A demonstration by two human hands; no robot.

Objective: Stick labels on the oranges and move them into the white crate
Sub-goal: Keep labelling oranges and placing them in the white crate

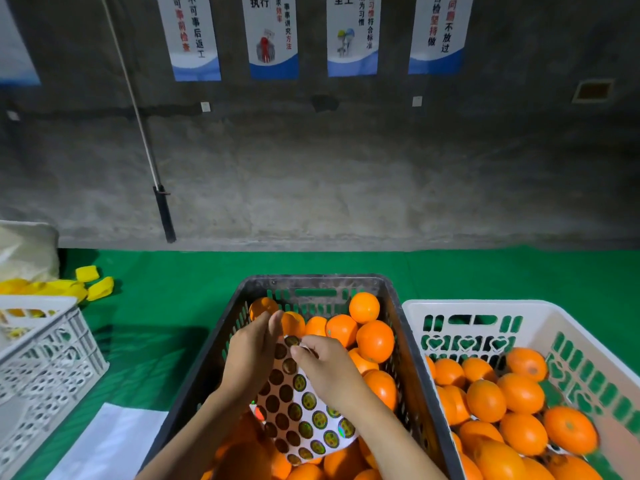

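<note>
Centre frame: we see left hand (250, 355) holding label sheet (306, 415) over dark crate (406, 329) of oranges (375, 341); right hand (330, 370) pinches sheet's upper end. White crate (467, 304) lower right, part-filled. Lattice crate (52, 358), yellow scraps (100, 287) at left.

green table (485, 271) | dark crate (406, 341) centre | white crate (485, 303) right | white lattice crate (45, 368) left | yellow pieces (98, 288) | white sheet (110, 441)

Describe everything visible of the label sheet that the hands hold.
The label sheet is white paper with rows of round labels, dark on its left, shiny green-yellow on its right. It lies tilted over the oranges in the black crate. The left hand holds its left edge; the right hand pinches its top end.
</note>
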